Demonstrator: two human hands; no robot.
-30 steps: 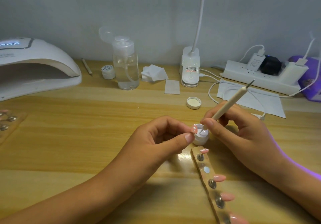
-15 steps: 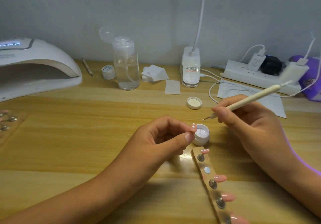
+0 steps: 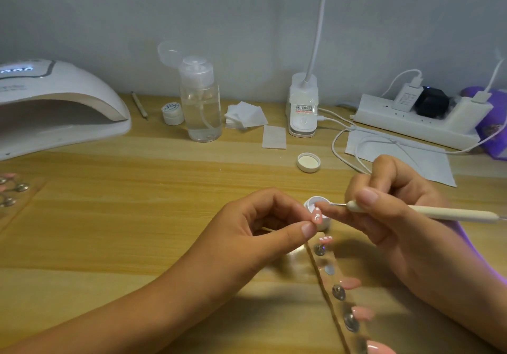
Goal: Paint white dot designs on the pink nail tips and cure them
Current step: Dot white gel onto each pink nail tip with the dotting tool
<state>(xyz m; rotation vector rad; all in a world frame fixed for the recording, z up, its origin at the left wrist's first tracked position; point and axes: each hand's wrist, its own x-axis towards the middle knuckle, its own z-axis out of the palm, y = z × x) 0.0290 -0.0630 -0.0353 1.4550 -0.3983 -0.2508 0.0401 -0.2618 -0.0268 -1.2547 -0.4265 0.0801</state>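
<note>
My left hand pinches a pink nail tip between thumb and forefinger, held over a small white paint pot. My right hand grips a cream dotting pen lying almost level, its metal point touching the held tip near its top. White dots show on that tip. A clear holder strip with metal studs runs toward the bottom edge and carries several more pink tips, the nearest one with white marks.
A white curing lamp stands at the left. Behind are a pump bottle, a small jar, wipes, a lamp base, a power strip and the pot's lid. A second holder lies far left.
My right hand lifted the pen out of the paint pot, swung it flat and brought its point leftward onto the nail tip in my left hand, which barely moved.
</note>
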